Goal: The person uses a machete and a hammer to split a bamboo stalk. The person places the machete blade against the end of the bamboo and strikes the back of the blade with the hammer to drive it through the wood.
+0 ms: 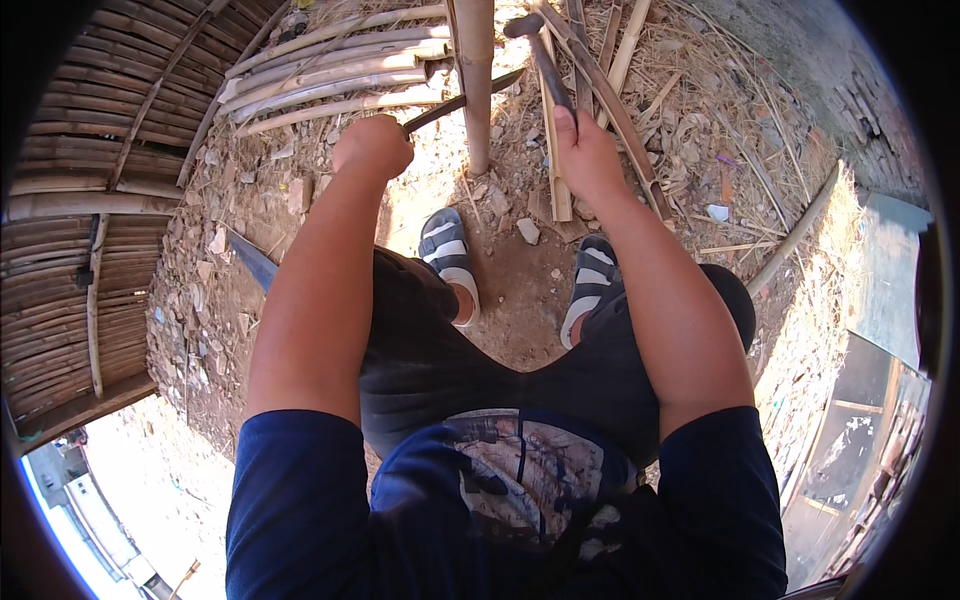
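Note:
My left hand (375, 147) is closed round the handle of a machete (436, 114). Its dark blade crosses an upright bamboo pole (478, 135), which hides the blade's middle; the tip shows on the pole's right. A lengthwise split runs along the pole's left side above the blade. To the right of the pole, my right hand (592, 158) grips a hammer (550, 75) by its handle. The hammer's head points away from me and stands apart from the blade in this view.
Several bamboo strips (335, 75) lie side by side at the far left. More split bamboo pieces (605, 90) lie at the far right among straw. Stones and rubble cover the dirt ground (500, 310) round my sandals (446, 240). A slatted bamboo wall (75, 210) borders the left.

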### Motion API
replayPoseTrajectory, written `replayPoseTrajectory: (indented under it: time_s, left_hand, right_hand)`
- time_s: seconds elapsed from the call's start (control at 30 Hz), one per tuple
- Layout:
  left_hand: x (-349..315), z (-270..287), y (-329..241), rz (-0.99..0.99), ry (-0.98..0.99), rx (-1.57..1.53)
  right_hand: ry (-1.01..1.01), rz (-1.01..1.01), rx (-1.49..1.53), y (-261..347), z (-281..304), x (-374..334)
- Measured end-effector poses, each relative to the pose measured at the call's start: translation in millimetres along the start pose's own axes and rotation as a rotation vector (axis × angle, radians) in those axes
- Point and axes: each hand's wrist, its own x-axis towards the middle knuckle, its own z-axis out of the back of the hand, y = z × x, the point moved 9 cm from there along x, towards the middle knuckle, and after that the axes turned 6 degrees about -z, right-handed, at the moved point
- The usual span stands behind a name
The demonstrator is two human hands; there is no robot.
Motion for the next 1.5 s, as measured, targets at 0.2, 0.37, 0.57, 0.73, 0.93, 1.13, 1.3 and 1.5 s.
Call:
replayPoseTrajectory:
  time_s: [0.2, 0.37, 0.57, 0.73, 0.93, 1.13, 1.3, 1.5]
  left_hand:
    - [-4, -1, 1, 0.011, 0.008, -0.005]
    - [0, -4, 4, -0.011, -0.013, -0.018]
    - [2, -3, 0, 0.005, 0.014, -0.017]
    - [-4, -1, 2, -0.003, 0.038, -0.016]
    - [8, -8, 6, -0.012, 0.000, -0.013]
    - [1, -1, -7, -0.031, 0.014, -0.017]
    - [0, -5, 0, 0.011, 0.025, 0.015]
    - [8, -11, 2, -0.006, 0.014, -0.017]
  right_hand:
    - [0.193, -0.083, -0.036, -1, -4, 12]
    - [-0.151, 0.095, 0.276, 48, 46, -4]
    - [0.043, -0.022, -0.053, -16, -14, 4]
    - [0.197, -0.120, -0.053, -17, -12, 18]
    - [-0.180, 0.156, 0.358, 45, 48, 6]
    - [-0.050, 0.072, -0.042, -37, -29, 12]
    - [0.146, -0.093, -0.042, -17, -17, 22]
    - [-0.185, 0.169, 0.389, 34, 40, 13]
